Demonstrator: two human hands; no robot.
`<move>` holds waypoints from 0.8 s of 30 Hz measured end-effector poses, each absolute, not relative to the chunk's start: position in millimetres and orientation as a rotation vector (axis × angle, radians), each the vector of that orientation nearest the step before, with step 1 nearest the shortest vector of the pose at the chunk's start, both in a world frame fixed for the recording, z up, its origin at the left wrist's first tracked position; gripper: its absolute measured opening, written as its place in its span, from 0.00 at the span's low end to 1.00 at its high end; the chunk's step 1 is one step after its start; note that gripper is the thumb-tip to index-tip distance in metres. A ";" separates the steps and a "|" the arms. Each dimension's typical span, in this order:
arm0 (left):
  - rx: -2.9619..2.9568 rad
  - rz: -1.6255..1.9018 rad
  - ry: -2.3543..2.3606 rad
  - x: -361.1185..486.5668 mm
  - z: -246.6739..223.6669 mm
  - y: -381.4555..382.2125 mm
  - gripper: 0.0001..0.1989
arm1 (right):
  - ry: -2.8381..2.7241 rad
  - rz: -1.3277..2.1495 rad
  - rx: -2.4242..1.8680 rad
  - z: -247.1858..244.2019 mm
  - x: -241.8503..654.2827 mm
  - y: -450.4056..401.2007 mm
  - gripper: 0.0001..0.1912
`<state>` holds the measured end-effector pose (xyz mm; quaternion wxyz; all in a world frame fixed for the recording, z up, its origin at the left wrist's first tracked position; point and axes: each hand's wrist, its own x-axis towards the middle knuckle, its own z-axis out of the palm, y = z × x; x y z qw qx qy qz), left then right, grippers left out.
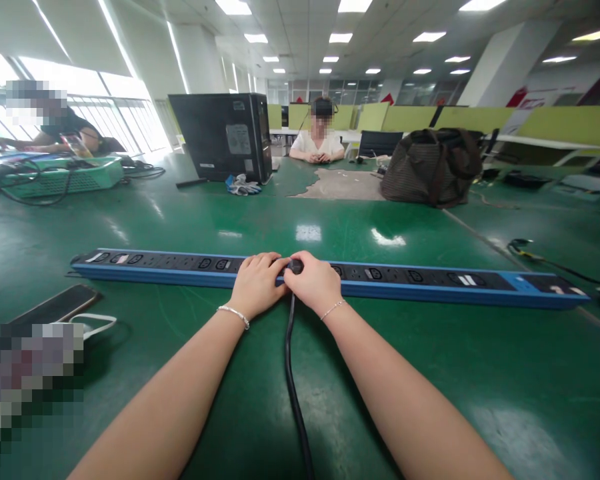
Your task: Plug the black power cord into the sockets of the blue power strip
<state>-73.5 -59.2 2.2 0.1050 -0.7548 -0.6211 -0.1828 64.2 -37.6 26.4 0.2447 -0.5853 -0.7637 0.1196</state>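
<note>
A long blue power strip (410, 292) with black sockets lies across the green table in front of me. My right hand (318, 280) is closed around a black plug (296, 266) at the strip's middle. From the plug a black power cord (291, 373) runs down toward me between my forearms. My left hand (258, 283) grips the strip just left of the plug, fingers over its top and thumb at the near side, its fingertips close to my right hand. Whether the plug's pins sit in a socket is hidden by my fingers.
A phone (55, 310) and a blurred-out item (30, 373) lie at the left. Farther back are a green basket (95, 175) with cables, a black computer case (215, 137), gloves (243, 185) and a brown bag (430, 170). Two people sit beyond.
</note>
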 end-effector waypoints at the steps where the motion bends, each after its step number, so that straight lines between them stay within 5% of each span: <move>1: -2.226 -0.539 -1.832 -73.7 2.1 -59.1 0.21 | -2.068 0.342 -1.595 26.6 64.3 -37.2 0.17; 11: -2.212 -0.578 -1.767 -75.6 -0.4 -57.5 0.20 | -1.873 0.493 -1.439 21.3 64.1 -33.1 0.15; 18: -2.182 -0.574 -1.772 -74.1 -0.2 -57.7 0.21 | -1.765 0.451 -1.072 78.6 72.2 -49.8 0.17; 24: -2.225 -0.565 -1.768 -74.8 1.4 -57.2 0.25 | -1.937 0.406 -1.239 84.6 112.6 -41.3 0.17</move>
